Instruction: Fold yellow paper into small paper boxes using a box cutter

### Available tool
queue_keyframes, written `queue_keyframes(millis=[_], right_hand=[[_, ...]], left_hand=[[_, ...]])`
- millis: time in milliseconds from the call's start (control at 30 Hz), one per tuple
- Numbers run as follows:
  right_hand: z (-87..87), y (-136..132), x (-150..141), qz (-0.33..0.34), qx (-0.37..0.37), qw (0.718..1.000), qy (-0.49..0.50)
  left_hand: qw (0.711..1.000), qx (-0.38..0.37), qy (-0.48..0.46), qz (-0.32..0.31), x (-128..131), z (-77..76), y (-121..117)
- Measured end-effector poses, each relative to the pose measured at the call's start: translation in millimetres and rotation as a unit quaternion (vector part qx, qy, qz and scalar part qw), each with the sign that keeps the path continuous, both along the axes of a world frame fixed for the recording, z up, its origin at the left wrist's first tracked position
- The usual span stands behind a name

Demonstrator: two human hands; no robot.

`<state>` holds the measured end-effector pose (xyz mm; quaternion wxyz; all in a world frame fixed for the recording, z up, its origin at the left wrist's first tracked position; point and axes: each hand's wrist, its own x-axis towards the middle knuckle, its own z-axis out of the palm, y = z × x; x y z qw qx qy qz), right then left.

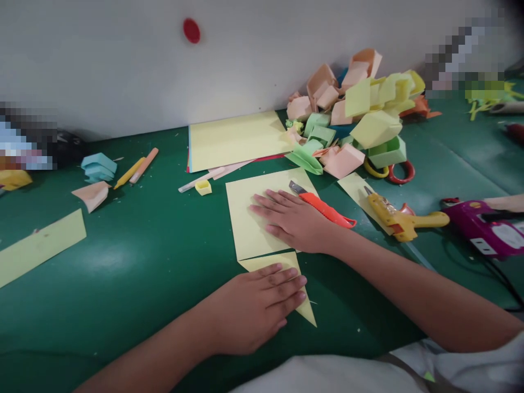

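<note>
My right hand (292,218) lies flat, fingers spread, on a pale yellow paper sheet (245,218). Just beyond its knuckles an orange utility knife (327,210) rests on the sheet's right edge, its blade pointing to the upper left. My left hand (260,305) is laid flat over a folded, pointed piece of yellow paper (305,312), which sticks out past the fingers. A narrow dark gap separates that piece from the sheet above it. The underside of both palms is hidden.
A heap of folded paper shapes (327,131) stands behind, beside stacked coloured paper (237,142). To the right lie a yellow glue gun (403,218), scissors (401,172) and a purple device (483,226) with a cord. A yellow strip (45,245) and two paper rolls (137,168) lie left.
</note>
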<state>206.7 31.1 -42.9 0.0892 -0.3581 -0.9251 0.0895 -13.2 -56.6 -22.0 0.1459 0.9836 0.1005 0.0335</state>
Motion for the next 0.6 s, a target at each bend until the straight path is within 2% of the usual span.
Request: queue_keyframes(millis=[167, 600], right_hand=[[2.2, 2.1, 1.2, -0.017, -0.019, 1.0, 0.014], [6.1, -0.8, -3.4, -0.042, -0.01, 0.999, -0.005]], left_hand=[[0.999, 0.011, -0.048, 0.008, -1.1, -3.5, -2.2], [0.997, 0.046, -0.065, 0.01, 2.2, -6.1, -5.7]])
